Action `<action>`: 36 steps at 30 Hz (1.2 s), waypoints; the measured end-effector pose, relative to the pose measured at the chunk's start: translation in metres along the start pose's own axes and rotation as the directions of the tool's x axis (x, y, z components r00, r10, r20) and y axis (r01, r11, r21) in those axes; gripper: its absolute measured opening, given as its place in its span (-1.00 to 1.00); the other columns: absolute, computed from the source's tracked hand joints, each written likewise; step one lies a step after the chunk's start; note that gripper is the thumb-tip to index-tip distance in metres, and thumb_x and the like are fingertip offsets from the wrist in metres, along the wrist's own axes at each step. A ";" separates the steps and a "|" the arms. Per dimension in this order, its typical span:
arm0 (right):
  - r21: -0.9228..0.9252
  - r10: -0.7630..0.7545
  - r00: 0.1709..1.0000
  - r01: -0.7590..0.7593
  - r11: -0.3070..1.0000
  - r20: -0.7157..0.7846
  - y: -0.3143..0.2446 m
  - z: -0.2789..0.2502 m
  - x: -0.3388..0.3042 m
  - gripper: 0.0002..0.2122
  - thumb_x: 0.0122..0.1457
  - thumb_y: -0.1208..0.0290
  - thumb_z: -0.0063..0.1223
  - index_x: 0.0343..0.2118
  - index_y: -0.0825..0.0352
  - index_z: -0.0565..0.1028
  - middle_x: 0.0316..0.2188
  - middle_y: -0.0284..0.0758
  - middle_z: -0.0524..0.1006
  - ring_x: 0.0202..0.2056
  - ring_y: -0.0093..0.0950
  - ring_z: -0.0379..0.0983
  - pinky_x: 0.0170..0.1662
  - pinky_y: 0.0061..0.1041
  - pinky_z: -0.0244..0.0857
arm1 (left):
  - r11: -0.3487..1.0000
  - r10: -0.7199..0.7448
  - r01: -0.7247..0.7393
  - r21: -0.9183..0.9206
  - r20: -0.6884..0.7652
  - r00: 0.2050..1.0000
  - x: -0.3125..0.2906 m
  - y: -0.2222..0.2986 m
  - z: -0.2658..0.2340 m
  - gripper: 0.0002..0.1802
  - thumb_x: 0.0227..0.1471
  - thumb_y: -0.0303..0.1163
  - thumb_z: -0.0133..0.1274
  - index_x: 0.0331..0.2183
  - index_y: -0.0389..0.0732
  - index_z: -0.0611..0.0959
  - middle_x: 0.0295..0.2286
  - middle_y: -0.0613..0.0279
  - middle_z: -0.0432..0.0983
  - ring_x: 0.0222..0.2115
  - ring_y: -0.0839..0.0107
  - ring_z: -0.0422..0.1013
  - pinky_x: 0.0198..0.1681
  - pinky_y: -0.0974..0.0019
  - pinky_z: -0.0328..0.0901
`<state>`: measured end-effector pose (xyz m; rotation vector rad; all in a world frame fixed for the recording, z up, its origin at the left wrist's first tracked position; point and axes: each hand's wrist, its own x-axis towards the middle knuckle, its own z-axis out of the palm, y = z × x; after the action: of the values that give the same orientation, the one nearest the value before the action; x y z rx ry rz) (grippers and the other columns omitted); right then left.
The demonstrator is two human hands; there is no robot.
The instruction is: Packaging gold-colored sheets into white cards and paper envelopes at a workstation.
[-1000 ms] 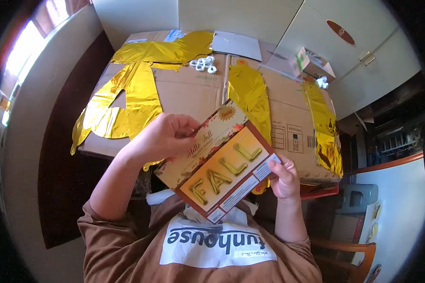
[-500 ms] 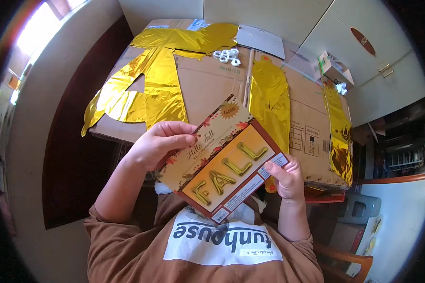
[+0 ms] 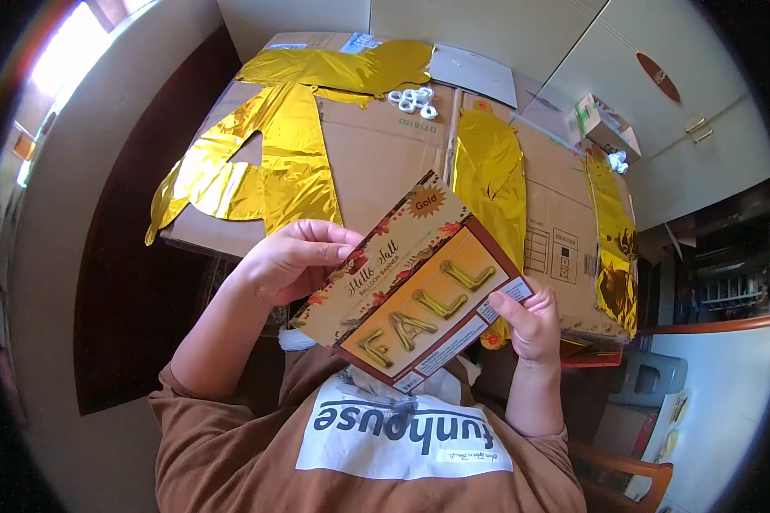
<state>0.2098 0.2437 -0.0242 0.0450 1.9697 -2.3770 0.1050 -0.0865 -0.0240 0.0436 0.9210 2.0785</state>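
A balloon banner package card (image 3: 411,286), printed with golden letter balloons and autumn leaves, is held tilted in front of my chest. My left hand (image 3: 304,259) pinches its upper left edge between thumb and fingers. On the lower right edge, my right hand (image 3: 526,316) grips it with the thumb on the printed face and the fingers behind. Beyond the card, a flat gold foil letter balloon (image 3: 295,154) shaped like an A lies on cardboard. Another gold foil balloon (image 3: 334,70) lies at the far edge, and a third (image 3: 492,162) is right of centre, partly hidden by the card.
Flattened cardboard (image 3: 381,154) covers the table. Small white rings or rolls (image 3: 412,101) sit near its far edge beside a white sheet (image 3: 473,73). At right are a narrow gold foil balloon (image 3: 614,248), an open box (image 3: 607,126) and a wooden chair (image 3: 633,470).
The card has shifted slightly right and its face has turned a little. Both hands have moved with it, keeping their hold. The foil balloons lie where they were.
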 end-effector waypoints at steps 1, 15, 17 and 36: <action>0.003 0.000 1.000 0.000 1.000 0.002 0.000 0.000 0.000 -0.86 0.19 0.57 0.15 -0.20 0.46 0.63 -0.32 -0.37 0.66 -0.30 -0.66 0.54 -0.15 -0.61 0.40 | 1.000 -0.004 0.004 0.004 0.037 0.999 0.002 0.000 -0.001 -0.78 0.13 -0.51 0.16 -0.16 -0.34 0.66 -0.29 0.10 0.66 -0.28 0.37 0.60 -0.12 0.27 0.48; -0.831 -0.491 0.733 0.556 0.034 0.470 -0.085 0.048 0.000 -0.44 -0.01 0.20 0.34 0.10 0.24 0.48 0.15 -0.18 0.41 0.14 -0.18 0.36 0.27 -0.10 0.03 | 0.899 -0.209 0.290 -0.328 0.258 0.943 0.000 -0.083 0.022 -0.71 0.06 -0.59 0.18 -0.12 -0.18 0.62 -0.31 0.23 0.63 -0.28 0.39 0.57 -0.15 0.30 0.44; -0.632 -0.337 0.601 0.774 0.021 0.725 -0.094 0.066 0.002 -0.49 -0.02 0.13 0.30 0.02 0.21 0.56 0.11 -0.19 0.44 0.15 -0.14 0.35 0.34 0.05 -0.12 | 0.908 -0.202 0.289 -0.303 0.287 0.936 0.000 -0.096 0.025 -0.66 0.05 -0.59 0.19 -0.09 -0.18 0.61 -0.27 0.24 0.63 -0.24 0.42 0.56 -0.12 0.33 0.43; -0.460 -0.421 0.403 0.887 -0.039 0.812 -0.069 0.089 0.016 -0.89 -0.14 0.42 0.10 -0.52 0.27 0.44 -0.48 -0.44 0.38 -0.40 -0.50 0.35 -0.11 -0.36 0.22 | 0.927 -0.188 0.272 -0.257 0.308 0.932 -0.006 -0.065 0.052 -0.63 -0.01 -0.73 0.10 -0.11 -0.30 0.59 -0.22 0.17 0.59 -0.17 0.37 0.55 -0.02 0.26 0.41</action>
<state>0.1905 0.1690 0.0595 -1.8116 3.0043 -0.6949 0.1709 -0.0354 -0.0243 0.0640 0.4155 1.9047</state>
